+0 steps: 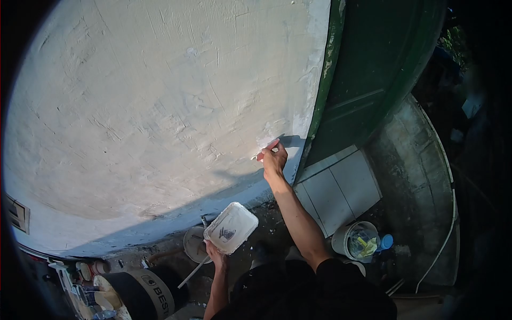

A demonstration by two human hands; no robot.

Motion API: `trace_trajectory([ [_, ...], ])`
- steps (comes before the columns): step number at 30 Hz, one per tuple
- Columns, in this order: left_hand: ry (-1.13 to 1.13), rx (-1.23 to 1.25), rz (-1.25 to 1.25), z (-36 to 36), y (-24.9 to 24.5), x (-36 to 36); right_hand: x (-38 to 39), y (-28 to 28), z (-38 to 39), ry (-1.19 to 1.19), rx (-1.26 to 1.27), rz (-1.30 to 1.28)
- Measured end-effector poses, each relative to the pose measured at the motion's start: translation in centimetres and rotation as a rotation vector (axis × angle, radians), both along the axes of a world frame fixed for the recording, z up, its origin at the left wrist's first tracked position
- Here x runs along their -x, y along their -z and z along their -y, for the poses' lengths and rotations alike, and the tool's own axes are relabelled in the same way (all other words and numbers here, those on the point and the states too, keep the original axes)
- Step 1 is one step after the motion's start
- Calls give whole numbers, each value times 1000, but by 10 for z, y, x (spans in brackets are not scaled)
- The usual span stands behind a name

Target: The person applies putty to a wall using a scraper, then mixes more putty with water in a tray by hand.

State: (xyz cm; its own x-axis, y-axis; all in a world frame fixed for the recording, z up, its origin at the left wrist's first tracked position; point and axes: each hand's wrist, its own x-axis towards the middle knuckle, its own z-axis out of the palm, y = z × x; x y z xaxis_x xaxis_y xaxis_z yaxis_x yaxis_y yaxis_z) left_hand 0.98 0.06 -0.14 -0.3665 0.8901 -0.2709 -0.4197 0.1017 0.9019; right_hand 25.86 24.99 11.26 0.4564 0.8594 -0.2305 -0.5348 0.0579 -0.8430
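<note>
My right hand point(274, 160) is closed around a small reddish putty spreader point(268, 150), its edge against the cream wall point(160, 106) close to the green door frame. A fresh white patch shows on the wall just above the fingers. Lower down, my left hand point(216, 254) grips the near edge of a shallow white plastic tub point(233, 226), tilted so its inside faces me. White paste coats the tub's walls, and a dark bare spot shows at its bottom.
A green door point(354, 74) stands right of the wall, above a tiled step point(341, 186). On the ground are a bucket point(341, 242) with a yellow-green item and a blue cup point(385, 242), another pale bucket point(193, 244), and a dark drum point(133, 293) with things on top.
</note>
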Motion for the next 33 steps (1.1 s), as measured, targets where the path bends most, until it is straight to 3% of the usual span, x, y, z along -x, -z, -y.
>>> trace_trajectory([
  [4,-49,-25,-45,-3,15,-2,-14,-45,21,-65,-105,-41],
  [6,-9,-34,-393,-4,53,11,-27,-45,31,-83,-103,-86],
  [7,0,-34,-431,-4,56,12,-37,-31,38,-63,-98,-87],
  [8,9,-35,-469,-5,59,13,-45,-1,42,-29,-113,-27],
  [13,-38,-8,-9,-5,-10,-10,-75,127,66,131,102,-53],
  [17,11,-35,-152,5,14,15,-82,246,35,102,283,-72],
  [19,-22,-70,-84,5,16,20,-78,242,19,133,297,-163],
  [21,-70,-35,-351,12,38,39,-73,234,5,168,247,-227],
  [23,-136,-13,-372,14,63,50,-71,213,4,99,168,-234],
  [25,-223,8,-144,13,63,44,-67,198,6,72,90,-245],
  [26,-193,-30,-283,14,63,40,-63,190,7,88,32,-257],
  [27,-161,-67,-423,10,30,24,-59,179,11,79,-3,-271],
  [29,-93,-99,-367,5,25,21,-55,151,18,61,-75,-296],
  [31,-26,-83,22,-2,48,36,-52,133,19,31,-126,-286],
  [32,-8,-78,12,-2,47,35,-52,122,21,11,-146,-279],
  [33,8,-72,2,-6,12,19,-51,110,23,-10,-165,-272],
])
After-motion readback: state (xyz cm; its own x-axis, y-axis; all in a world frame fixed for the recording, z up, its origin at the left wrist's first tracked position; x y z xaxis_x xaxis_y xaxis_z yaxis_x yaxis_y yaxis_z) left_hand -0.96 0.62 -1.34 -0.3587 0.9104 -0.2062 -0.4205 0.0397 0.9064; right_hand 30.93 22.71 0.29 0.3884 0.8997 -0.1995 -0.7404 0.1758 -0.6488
